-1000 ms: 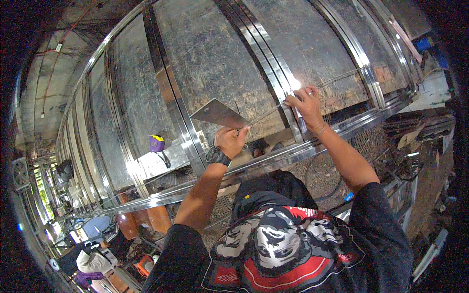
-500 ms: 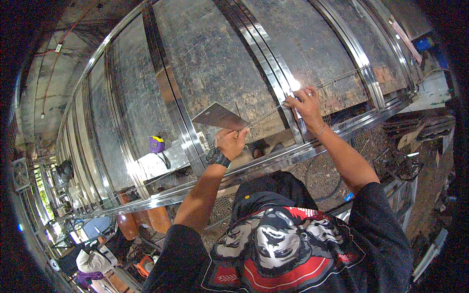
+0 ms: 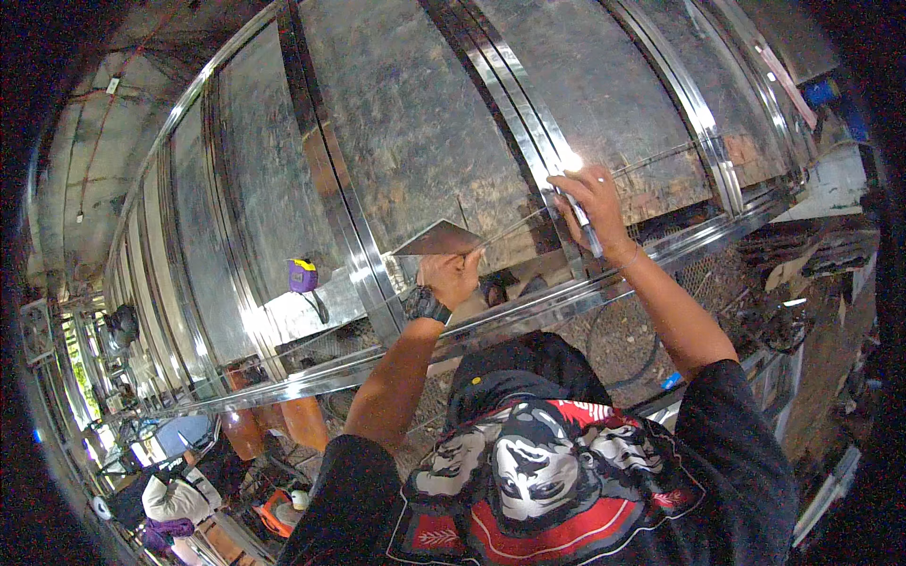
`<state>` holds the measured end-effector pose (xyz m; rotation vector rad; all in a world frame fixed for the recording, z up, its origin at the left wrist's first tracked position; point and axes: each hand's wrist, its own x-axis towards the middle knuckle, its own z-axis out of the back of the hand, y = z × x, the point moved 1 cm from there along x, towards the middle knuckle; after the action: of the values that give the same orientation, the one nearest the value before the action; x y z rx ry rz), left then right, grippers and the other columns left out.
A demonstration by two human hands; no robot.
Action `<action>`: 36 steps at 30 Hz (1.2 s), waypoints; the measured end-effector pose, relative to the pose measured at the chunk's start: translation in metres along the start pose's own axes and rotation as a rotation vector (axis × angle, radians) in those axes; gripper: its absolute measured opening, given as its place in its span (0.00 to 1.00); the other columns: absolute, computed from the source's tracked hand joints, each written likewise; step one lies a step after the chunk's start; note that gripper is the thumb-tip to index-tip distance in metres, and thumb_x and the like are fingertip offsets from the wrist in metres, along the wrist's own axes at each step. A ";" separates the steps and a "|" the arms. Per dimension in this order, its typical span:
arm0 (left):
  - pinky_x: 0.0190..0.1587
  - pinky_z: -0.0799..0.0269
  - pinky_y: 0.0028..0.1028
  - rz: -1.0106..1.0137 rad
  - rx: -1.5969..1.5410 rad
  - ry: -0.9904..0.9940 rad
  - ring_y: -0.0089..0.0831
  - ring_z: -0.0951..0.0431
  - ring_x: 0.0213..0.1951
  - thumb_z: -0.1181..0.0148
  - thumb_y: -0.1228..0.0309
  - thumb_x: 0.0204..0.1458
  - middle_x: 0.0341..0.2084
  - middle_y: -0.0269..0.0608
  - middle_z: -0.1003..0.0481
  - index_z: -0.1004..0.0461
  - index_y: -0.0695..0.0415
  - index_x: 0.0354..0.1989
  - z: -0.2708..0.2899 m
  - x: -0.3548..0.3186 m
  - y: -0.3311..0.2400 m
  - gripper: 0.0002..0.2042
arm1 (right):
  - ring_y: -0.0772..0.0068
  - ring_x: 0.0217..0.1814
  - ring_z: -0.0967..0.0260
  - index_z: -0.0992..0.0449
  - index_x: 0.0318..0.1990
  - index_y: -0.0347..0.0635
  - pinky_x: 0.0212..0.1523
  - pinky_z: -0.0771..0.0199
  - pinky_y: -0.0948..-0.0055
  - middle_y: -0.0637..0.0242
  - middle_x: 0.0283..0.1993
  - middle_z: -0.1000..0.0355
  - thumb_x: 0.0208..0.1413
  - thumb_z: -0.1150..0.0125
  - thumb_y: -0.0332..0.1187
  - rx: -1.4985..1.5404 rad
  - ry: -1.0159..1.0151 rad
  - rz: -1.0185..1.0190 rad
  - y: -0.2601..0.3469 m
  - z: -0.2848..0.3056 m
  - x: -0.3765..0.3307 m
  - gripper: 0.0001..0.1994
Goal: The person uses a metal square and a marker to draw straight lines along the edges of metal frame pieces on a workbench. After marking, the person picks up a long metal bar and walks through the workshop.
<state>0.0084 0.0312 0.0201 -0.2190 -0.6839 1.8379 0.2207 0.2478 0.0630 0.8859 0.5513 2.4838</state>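
My left hand (image 3: pixel 451 275), a watch on its wrist, is closed on the lower edge of a small flat metal plate (image 3: pixel 439 240). The plate is tilted above the dark sheet. A thin taut line (image 3: pixel 528 226) runs from beside my left fingertips toward my right hand and on to the right. My right hand (image 3: pixel 593 212) rests over a pair of shiny metal bars (image 3: pixel 514 104), fingers bent around a slim pale pen (image 3: pixel 590 238) that slants down along the palm.
Several polished metal bars cross the scuffed dark sheet (image 3: pixel 377 113). A long metal rail (image 3: pixel 510 316) runs along the near edge, with mesh and gravelly ground below. A purple and yellow tape measure (image 3: pixel 303 275) lies left of my left hand. An orange tool (image 3: pixel 278 514) sits at lower left.
The metal plate has tipped and turned in my left hand. My right fingers have shifted on the bars, and the pen now shows in them.
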 end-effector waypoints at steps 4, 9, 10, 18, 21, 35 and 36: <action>0.25 0.30 0.40 -0.052 -0.071 -0.050 0.45 0.23 0.20 0.33 0.54 0.56 0.18 0.44 0.21 0.17 0.54 0.25 -0.009 -0.001 0.008 0.17 | 0.64 0.40 0.25 0.18 0.44 0.39 0.44 0.28 0.63 0.60 0.37 0.21 0.62 0.33 0.42 0.777 0.099 -0.323 0.042 -0.017 0.036 0.14; 0.29 0.28 0.41 0.059 -0.047 0.058 0.47 0.20 0.24 0.33 0.56 0.56 0.23 0.45 0.19 0.16 0.55 0.28 -0.002 0.001 0.001 0.14 | 0.69 0.28 0.30 0.20 0.30 0.34 0.32 0.29 0.61 0.61 0.24 0.25 0.60 0.34 0.56 0.607 0.533 -0.647 0.029 -0.063 0.067 0.27; 0.30 0.27 0.41 0.089 -0.047 0.083 0.47 0.20 0.26 0.33 0.57 0.56 0.24 0.45 0.19 0.15 0.55 0.30 0.001 0.000 0.000 0.14 | 0.68 0.26 0.31 0.20 0.28 0.34 0.31 0.29 0.60 0.61 0.22 0.27 0.59 0.34 0.58 0.650 0.494 -0.633 0.030 -0.071 0.067 0.29; 0.31 0.28 0.43 0.004 -0.102 0.000 0.48 0.20 0.27 0.35 0.58 0.57 0.24 0.46 0.19 0.18 0.55 0.26 -0.001 0.004 -0.004 0.14 | 0.79 0.25 0.38 0.21 0.27 0.37 0.26 0.37 0.68 0.72 0.20 0.33 0.62 0.35 0.55 0.555 0.642 -0.575 0.027 -0.090 0.057 0.26; 0.30 0.29 0.43 0.047 -0.065 0.057 0.48 0.20 0.26 0.35 0.59 0.57 0.23 0.46 0.20 0.18 0.55 0.26 -0.010 -0.003 0.010 0.13 | 0.79 0.27 0.37 0.20 0.29 0.36 0.28 0.35 0.67 0.71 0.21 0.32 0.62 0.35 0.55 0.608 0.630 -0.549 0.037 -0.087 0.060 0.26; 0.36 0.26 0.45 0.137 -0.006 0.219 0.52 0.20 0.32 0.39 0.59 0.58 0.27 0.48 0.20 0.18 0.54 0.29 0.014 0.009 -0.015 0.13 | 0.79 0.27 0.38 0.20 0.30 0.35 0.28 0.35 0.65 0.71 0.22 0.31 0.62 0.34 0.55 0.548 0.717 -0.486 0.045 -0.076 0.069 0.26; 0.36 0.26 0.45 0.172 0.035 0.279 0.52 0.20 0.32 0.38 0.59 0.58 0.26 0.48 0.20 0.19 0.54 0.28 0.016 0.010 -0.017 0.13 | 0.79 0.27 0.38 0.20 0.29 0.36 0.28 0.35 0.65 0.71 0.22 0.31 0.62 0.35 0.56 0.553 0.732 -0.490 0.043 -0.079 0.069 0.26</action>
<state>0.0105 0.0387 0.0443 -0.5139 -0.4483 1.9322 0.1086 0.2314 0.0616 -0.0661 1.5349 2.1456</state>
